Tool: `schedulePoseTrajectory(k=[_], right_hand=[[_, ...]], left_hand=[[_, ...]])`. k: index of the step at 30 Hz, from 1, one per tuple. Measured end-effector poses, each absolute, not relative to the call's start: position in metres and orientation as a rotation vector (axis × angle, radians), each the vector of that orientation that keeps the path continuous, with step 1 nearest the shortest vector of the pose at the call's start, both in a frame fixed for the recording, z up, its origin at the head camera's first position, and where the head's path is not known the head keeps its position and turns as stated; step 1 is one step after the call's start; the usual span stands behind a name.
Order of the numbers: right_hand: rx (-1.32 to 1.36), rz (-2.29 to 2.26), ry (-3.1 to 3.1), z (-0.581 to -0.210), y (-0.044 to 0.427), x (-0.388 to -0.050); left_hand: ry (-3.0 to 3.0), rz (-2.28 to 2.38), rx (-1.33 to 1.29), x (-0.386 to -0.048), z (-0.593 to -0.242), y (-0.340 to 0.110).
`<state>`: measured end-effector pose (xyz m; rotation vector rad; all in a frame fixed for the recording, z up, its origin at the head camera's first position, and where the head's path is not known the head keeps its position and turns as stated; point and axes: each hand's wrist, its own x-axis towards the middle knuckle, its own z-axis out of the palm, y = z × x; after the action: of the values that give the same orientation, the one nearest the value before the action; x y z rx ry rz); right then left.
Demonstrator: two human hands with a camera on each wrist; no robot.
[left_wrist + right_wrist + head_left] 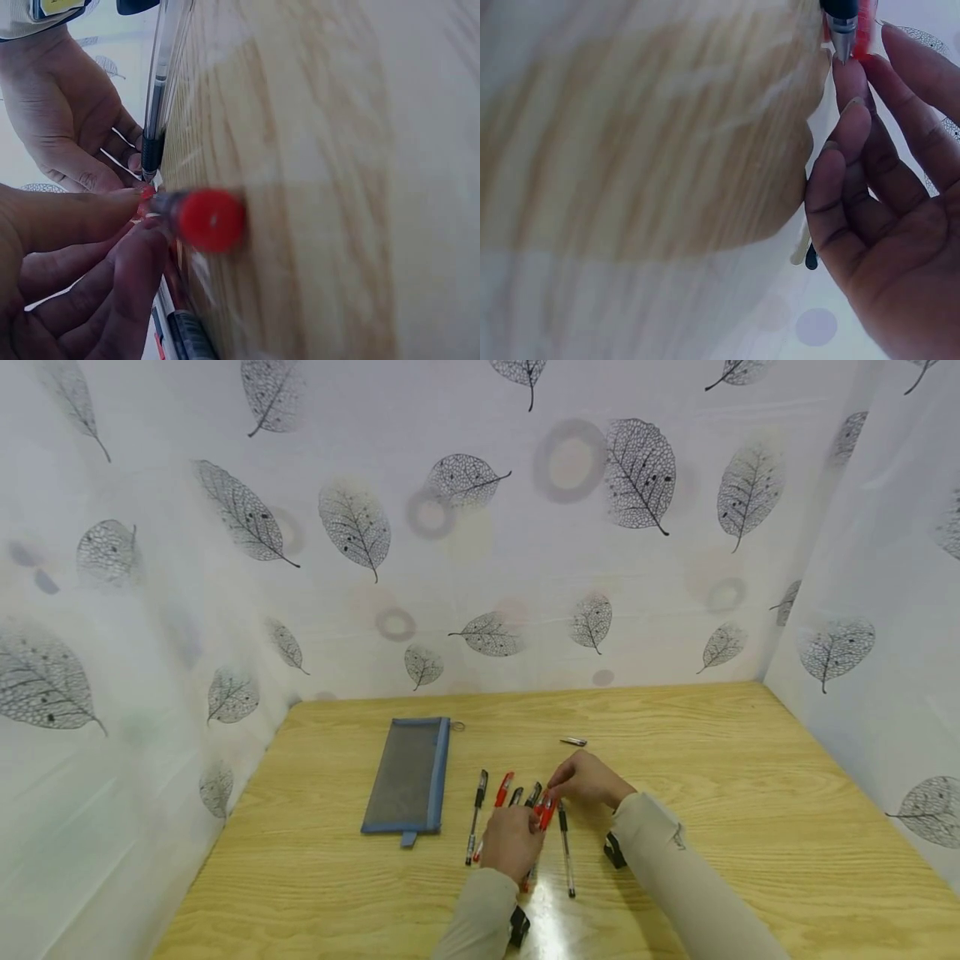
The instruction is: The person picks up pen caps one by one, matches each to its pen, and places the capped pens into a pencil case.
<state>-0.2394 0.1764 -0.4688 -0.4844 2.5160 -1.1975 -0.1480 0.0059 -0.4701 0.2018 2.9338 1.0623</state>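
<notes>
Thumb and fingers of my left hand [512, 843] pinch a red gel pen [210, 220], whose round red end faces the camera in the left wrist view. At the pen's other end, the fingertips of my right hand [588, 781] pinch the red cap [547, 812]. Just right of it lies an uncapped black gel pen [566, 852], its metal tip [844, 45] bare in the right wrist view. Left of the hands are a capped black pen [477, 810] and a red-capped pen [504, 788]. More black-capped pens [533, 793] are partly hidden behind my left hand.
A grey mesh zip pouch [405, 777] with blue edging lies on the wooden table [712, 760], left of the pens. A loose pen cap [573, 742] lies beyond my right hand. Leaf-patterned sheets [487, 552] stand along the table's back and sides.
</notes>
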Motion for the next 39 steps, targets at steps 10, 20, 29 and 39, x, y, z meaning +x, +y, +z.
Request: schedulePoseTrajectory(k=[10,20,29,39], right_hand=[[-0.497,-1.178,2.565,-0.469,0.181,-0.242],[-0.372,-1.303,2.566,-0.459,0.204,-0.245],[-0.262,-1.402,2.573,-0.45,0.232,-0.255],[-0.223,-1.417,2.603,-0.45,0.248,-0.259]], left_hand=[[2.931,1.173,0.168,-0.146,-0.465,0.009],[2.651,1.478,0.042,-0.141,-0.463,0.022],[2.793,1.349,0.022,-0.142,-0.472,0.037],[2.887,1.087,-0.005,-0.141,-0.469,0.049]])
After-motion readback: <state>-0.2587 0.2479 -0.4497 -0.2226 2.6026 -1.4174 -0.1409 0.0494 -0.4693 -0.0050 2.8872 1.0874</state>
